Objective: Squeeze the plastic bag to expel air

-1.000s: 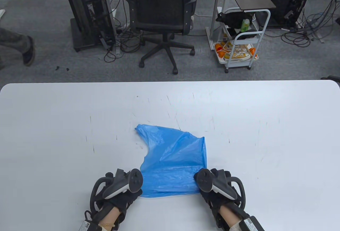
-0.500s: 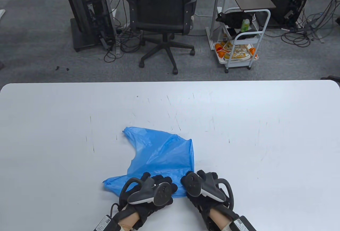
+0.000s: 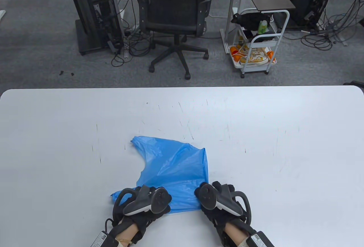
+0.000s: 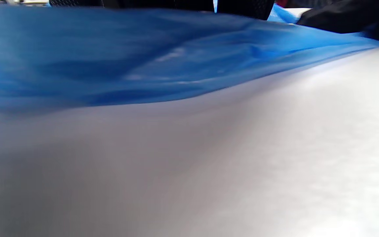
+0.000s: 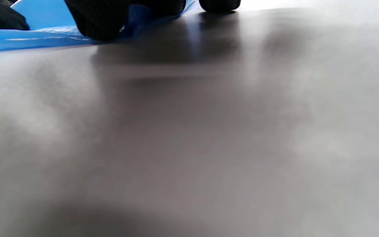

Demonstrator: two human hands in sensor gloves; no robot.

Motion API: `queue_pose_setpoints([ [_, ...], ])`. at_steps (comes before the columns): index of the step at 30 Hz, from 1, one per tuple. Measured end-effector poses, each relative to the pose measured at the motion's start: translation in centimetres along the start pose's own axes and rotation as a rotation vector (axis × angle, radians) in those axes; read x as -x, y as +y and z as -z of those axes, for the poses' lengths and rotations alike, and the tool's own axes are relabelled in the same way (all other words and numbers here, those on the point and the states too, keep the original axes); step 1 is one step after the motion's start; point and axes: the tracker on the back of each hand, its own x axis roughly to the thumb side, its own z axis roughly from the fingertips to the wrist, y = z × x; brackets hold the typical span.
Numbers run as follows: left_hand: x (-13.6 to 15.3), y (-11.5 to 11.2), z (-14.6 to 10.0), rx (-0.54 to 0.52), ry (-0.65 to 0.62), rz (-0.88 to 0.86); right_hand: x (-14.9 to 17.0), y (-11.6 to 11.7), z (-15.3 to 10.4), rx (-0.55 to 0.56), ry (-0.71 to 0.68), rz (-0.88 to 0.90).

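Note:
A blue plastic bag (image 3: 173, 170) lies flattened on the white table (image 3: 284, 144), with its near edge between my hands. My left hand (image 3: 150, 198) rests on the bag's near left part, and a flap of the bag sticks out to its left. My right hand (image 3: 209, 194) presses on the bag's near right corner. In the right wrist view its fingertips (image 5: 100, 19) press down on the bag's edge (image 5: 28, 36) and on the table. In the left wrist view the bag (image 4: 110, 59) fills the upper half, lying low on the table.
The table's near edge is just below my wrists. Beyond the far edge stand an office chair (image 3: 173, 16) and a white trolley (image 3: 256, 45) on the floor.
The bag and both hands shifted left a second ago. Since half a second ago my left hand has slid left along the bag's near edge. The right hand and the bag have stayed put.

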Motion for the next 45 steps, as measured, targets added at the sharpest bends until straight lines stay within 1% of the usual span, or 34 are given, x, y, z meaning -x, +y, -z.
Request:
queue_pose_setpoints([
  [7, 3.3, 0.1, -0.6, 0.037, 0.153, -0.029, 0.4, 0.0, 0.0, -0.006, 0.011, 0.015],
  [10, 4.4, 0.0, -0.7, 0.037, 0.191, -0.045, 0.7, -0.1, 0.0, -0.011, 0.016, 0.027],
  [13, 4.9, 0.0, -0.7, 0.038, 0.199, -0.073, 1.0, -0.1, 0.0, -0.012, 0.023, 0.029],
  [23, 4.6, -0.1, -0.5, 0.035, 0.188, -0.055, 1.9, -0.3, 0.0, -0.018, 0.042, 0.064],
  [26, 4.6, -0.1, -0.5, 0.038, 0.182, -0.052, 2.1, -1.2, -0.1, 0.002, 0.038, 0.118],
  [28, 4.6, -0.2, -0.5, 0.042, 0.178, -0.056, 2.2, -2.8, -0.3, 0.082, 0.044, 0.2],
  [30, 4.5, -0.2, -0.6, 0.046, 0.176, -0.058, 2.1, -4.0, -0.1, 0.14, 0.058, 0.248],
  [31, 4.5, -0.2, -0.5, 0.048, 0.176, -0.058, 2.0, -4.7, 0.2, 0.157, 0.052, 0.256],
  [33, 4.5, -0.2, -0.5, 0.049, 0.176, -0.053, 1.6, -5.1, 0.8, 0.159, 0.043, 0.253],
  [34, 4.4, -0.2, -0.5, 0.048, 0.175, -0.05, 1.3, -5.1, 1.3, 0.155, 0.032, 0.251],
  [35, 4.4, -0.2, -0.5, 0.048, 0.174, -0.046, 0.8, -4.8, 2.2, 0.127, 0.016, 0.243],
  [36, 4.4, -0.2, -0.5, 0.048, 0.173, -0.044, 0.6, -4.6, 2.5, 0.108, 0.011, 0.236],
  [37, 4.4, -0.2, -0.6, 0.049, 0.172, -0.044, 0.3, -4.1, 3.2, 0.064, 0.005, 0.208],
  [39, 4.4, -0.2, -0.6, 0.048, 0.169, -0.046, 0.2, -3.3, 4.0, 0.037, 0.018, 0.133],
  [42, 4.4, -0.1, -0.5, 0.053, 0.164, -0.036, 1.0, -2.8, 4.6, -0.006, 0.054, 0.06],
  [45, 3.9, 0.4, -0.5, 0.046, 0.158, -0.013, 2.1, -2.2, 4.8, -0.06, 0.065, 0.081],
])
